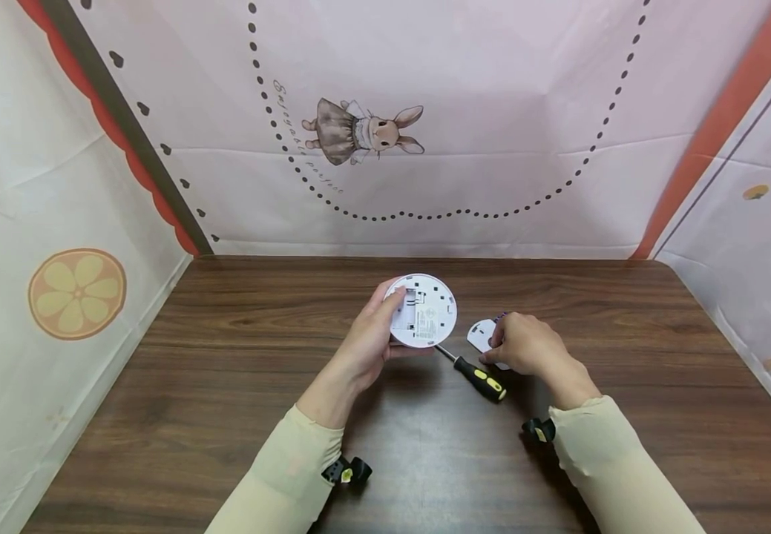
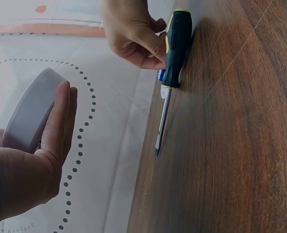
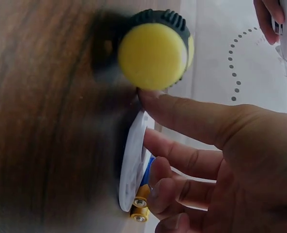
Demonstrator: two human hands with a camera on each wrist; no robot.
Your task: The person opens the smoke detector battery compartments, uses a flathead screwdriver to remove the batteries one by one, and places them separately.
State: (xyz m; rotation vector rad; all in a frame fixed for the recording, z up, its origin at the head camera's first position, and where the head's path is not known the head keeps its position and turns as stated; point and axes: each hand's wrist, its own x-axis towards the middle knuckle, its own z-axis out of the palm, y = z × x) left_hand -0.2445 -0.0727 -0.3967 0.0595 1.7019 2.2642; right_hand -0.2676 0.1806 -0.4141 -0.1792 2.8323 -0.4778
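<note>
Fingers (image 1: 385,308) of the left hand (image 1: 368,345) hold the round white alarm (image 1: 423,310) up. Its cover (image 1: 481,335) is already off, lying on the counter (image 1: 225,356) under the right hand (image 1: 522,345), whose fingers pinch small batteries (image 3: 139,208). No batteries are in yet.

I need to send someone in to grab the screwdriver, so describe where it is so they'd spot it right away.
On the dark wooden table, look between the person's two hands, near the middle. The screwdriver lies flat there, its thin metal shaft pointing toward the round white device held in the left hand, its handle beside the right hand. It is the only thing with a black-and-yellow handle; its neighbours are white plastic.
</note>
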